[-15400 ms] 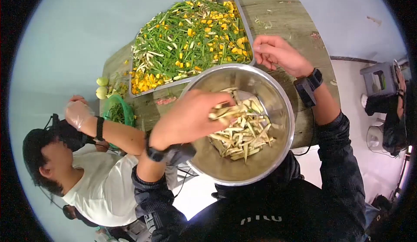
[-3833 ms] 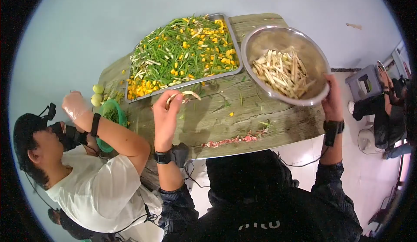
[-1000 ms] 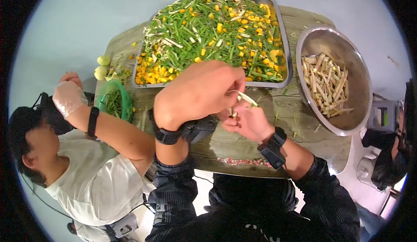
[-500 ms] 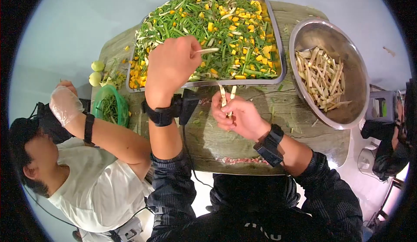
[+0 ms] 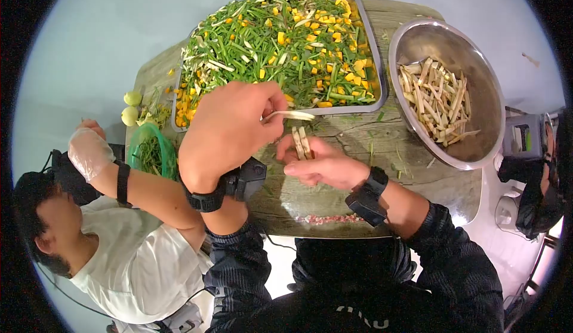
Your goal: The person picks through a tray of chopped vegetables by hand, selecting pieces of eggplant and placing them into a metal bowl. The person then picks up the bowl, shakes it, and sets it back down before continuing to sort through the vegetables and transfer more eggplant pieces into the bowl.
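My left hand (image 5: 236, 133) is closed in a pinch, palm down, over the near edge of the large metal tray (image 5: 280, 113). A slim pale vegetable strip (image 5: 295, 115) sticks out from its fingertips to the right. Just below and to the right, my right hand (image 5: 325, 164) is turned palm up, fingers curled round two short pale vegetable strips (image 5: 302, 143) with brownish marks. The strips stand side by side above its fingers. Chopped green stems (image 5: 250, 46) and orange cubes (image 5: 358, 64) are heaped in the tray beyond my hands.
A steel bowl (image 5: 486, 136) of similar pale strips (image 5: 439, 100) stands right. Left are a green basket (image 5: 170, 154) with greens and two round pale-green vegetables (image 5: 129, 116). A co-worker (image 5: 137, 255) sits left, one gloved hand (image 5: 91, 148) raised. Reddish bits (image 5: 331, 219) lie near the table edge.
My left hand has come down and nearer from over the tray, bringing its strip close to my right hand. The right hand's two strips now stand closer together and more parallel.
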A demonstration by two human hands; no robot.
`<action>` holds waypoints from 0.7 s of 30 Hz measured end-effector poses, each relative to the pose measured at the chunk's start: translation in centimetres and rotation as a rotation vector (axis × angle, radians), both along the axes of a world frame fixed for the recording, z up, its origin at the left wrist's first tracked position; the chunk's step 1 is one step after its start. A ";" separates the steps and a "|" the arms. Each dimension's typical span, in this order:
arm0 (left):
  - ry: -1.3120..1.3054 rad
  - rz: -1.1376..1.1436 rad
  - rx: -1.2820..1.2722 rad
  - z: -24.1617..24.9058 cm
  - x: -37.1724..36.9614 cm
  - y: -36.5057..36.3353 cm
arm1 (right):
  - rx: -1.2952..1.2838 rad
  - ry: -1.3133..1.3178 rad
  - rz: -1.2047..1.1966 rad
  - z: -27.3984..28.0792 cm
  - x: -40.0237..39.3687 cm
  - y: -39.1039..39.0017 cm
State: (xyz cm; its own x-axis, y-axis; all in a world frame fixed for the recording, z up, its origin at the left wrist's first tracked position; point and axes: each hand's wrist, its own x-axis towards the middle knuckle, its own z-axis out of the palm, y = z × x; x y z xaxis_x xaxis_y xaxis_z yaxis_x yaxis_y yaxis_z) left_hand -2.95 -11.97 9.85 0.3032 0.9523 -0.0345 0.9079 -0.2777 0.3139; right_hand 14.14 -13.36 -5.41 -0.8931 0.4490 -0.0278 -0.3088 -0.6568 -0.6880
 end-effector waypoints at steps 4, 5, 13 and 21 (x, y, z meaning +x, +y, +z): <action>0.115 -0.070 0.076 -0.4 1.3 -0.9 | -0.196 0.168 -0.137 -0.5 0.2 -0.3; 0.114 -0.068 0.076 -0.6 1.9 -0.9 | -0.196 0.167 -0.135 -0.8 0.1 -0.3; 0.298 -0.117 -0.062 -0.5 3.9 -0.7 | -0.318 -0.029 -0.189 0.7 0.0 0.2; 0.116 0.191 0.047 0.5 0.4 2.0 | -0.239 0.099 -0.149 -1.4 -0.9 0.5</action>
